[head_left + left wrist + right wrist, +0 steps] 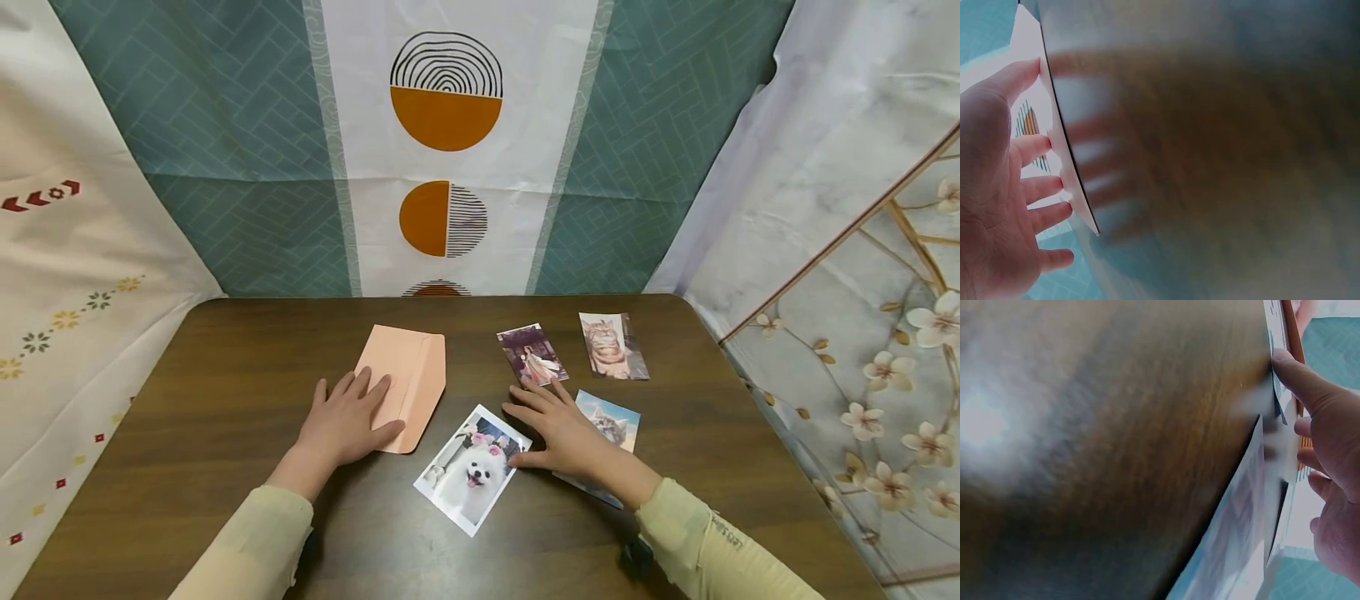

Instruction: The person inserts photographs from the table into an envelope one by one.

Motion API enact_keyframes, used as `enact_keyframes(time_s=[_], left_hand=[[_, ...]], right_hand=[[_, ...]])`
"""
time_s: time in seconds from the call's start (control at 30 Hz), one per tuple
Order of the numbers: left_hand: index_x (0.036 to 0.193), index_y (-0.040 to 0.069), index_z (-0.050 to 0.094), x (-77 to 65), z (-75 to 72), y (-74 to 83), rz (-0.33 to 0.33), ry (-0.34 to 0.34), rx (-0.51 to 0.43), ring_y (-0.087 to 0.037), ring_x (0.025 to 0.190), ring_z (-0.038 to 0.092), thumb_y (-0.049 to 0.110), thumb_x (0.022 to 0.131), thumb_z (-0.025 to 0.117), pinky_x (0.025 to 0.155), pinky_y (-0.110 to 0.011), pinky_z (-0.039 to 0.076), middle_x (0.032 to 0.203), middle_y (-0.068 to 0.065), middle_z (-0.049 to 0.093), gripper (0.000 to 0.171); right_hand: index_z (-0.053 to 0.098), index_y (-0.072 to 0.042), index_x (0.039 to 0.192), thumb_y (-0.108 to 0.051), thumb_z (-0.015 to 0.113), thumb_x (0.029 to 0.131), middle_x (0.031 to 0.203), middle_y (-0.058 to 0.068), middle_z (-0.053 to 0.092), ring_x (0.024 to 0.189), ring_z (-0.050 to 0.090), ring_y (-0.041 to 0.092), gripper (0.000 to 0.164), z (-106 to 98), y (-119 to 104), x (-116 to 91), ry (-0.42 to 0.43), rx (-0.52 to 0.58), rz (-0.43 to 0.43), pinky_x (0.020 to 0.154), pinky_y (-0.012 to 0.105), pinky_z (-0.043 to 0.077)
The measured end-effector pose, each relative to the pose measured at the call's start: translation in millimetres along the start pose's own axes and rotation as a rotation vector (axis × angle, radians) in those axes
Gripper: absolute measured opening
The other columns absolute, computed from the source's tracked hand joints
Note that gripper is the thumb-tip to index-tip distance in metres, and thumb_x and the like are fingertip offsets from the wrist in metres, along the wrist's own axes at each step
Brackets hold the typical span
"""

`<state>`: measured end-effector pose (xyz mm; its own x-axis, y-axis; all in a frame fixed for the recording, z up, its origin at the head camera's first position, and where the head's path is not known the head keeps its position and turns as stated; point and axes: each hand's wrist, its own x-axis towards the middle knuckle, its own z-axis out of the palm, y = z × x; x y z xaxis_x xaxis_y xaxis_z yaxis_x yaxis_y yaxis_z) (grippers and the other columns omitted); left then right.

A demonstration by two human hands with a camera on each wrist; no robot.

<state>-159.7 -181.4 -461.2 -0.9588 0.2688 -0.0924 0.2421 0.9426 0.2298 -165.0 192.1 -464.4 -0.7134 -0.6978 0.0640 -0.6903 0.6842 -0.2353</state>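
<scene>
My left hand (341,421) lies spread over a pink envelope (420,367), its fingertips on the paper. In the left wrist view the fingers (1047,215) are straight, right at the envelope's surface (1063,125). The right hand (562,429) reaches over the table with fingers spread. Its thumb (1285,359) touches the right edge of a photo of a white dog with flowers (468,483). Under the right hand and wrist lies a kitten photo (611,417), partly hidden. Just beyond the right fingertips is a photo of a figure in a pale dress (532,354).
A photo of an orange cat (606,346) lies at the back right of the dark wooden table (225,400). A small black object (636,557) shows beneath the right sleeve. Patterned cloths (247,167) hang along the back and both sides.
</scene>
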Motion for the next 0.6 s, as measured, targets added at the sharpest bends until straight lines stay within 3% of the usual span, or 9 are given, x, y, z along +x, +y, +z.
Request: enact_keyframes(time_s=[0.2, 0.33, 0.6], left_hand=[[0.163, 0.012, 0.045, -8.8, -0.9, -1.1, 0.0, 0.016, 0.001, -0.052, 0.152, 0.035, 0.057, 0.101, 0.061, 0.118, -0.081, 0.016, 0.167, -0.027, 0.036, 0.079], [0.162, 0.009, 0.046, -10.6, -1.1, -0.6, -0.003, 0.067, 0.006, -0.052, 0.149, 0.039, 0.057, 0.099, 0.064, 0.117, -0.078, 0.022, 0.165, -0.027, 0.04, 0.081], [0.161, 0.001, 0.044, 0.3, 3.3, 9.9, -0.086, 0.143, 0.0, -0.055, 0.147, 0.04, 0.06, 0.099, 0.064, 0.117, -0.073, 0.03, 0.162, -0.034, 0.038, 0.088]], right_hand=[[0.06, -0.009, 0.152, -0.054, 0.082, 0.09, 0.164, 0.017, 0.048, 0.158, 0.031, 0.042, 0.08, -3.0, 2.1, 3.2, -0.005, -0.014, 0.01, 0.124, 0.072, 0.016], [0.062, -0.008, 0.15, -0.054, 0.082, 0.09, 0.161, 0.018, 0.051, 0.156, 0.035, 0.042, 0.078, -4.0, 3.7, 4.2, 0.009, -0.03, 0.0, 0.123, 0.072, 0.019], [0.062, -0.008, 0.15, -0.052, 0.083, 0.09, 0.159, 0.017, 0.053, 0.155, 0.037, 0.042, 0.077, -3.3, 3.5, 4.5, 0.031, -0.03, -0.008, 0.123, 0.072, 0.02]])
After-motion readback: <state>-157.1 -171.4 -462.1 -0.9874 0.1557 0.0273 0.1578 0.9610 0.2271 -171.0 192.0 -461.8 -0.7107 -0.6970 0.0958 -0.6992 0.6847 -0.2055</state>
